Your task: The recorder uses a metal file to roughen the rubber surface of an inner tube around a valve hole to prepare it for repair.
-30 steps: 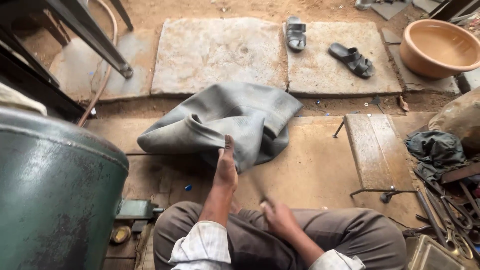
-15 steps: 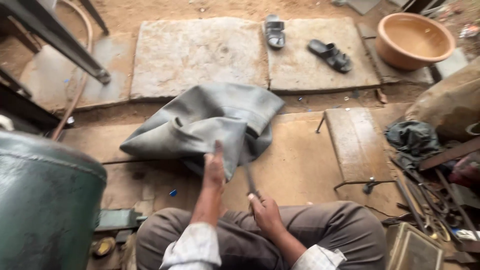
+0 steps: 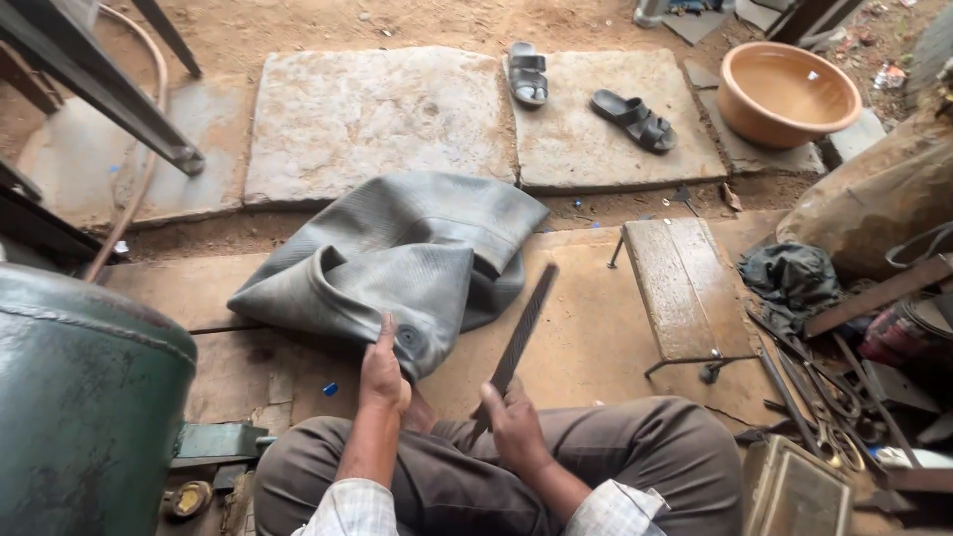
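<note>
Showing up: 1 grey inner tube, 1 long file, 2 black sandals at 12 o'clock, 1 orange basin at 1 o'clock, 3 stone slabs, 1 green tank at 8 o'clock, 2 hands.

Sandals on stone slabs — orange basin, green tank near.

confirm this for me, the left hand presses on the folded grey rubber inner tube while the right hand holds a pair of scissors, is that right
Not quite. The right hand holds a long dark metal file, not scissors, as the head view shows. The rest stands: the left hand does press on the folded grey rubber inner tube.
</note>
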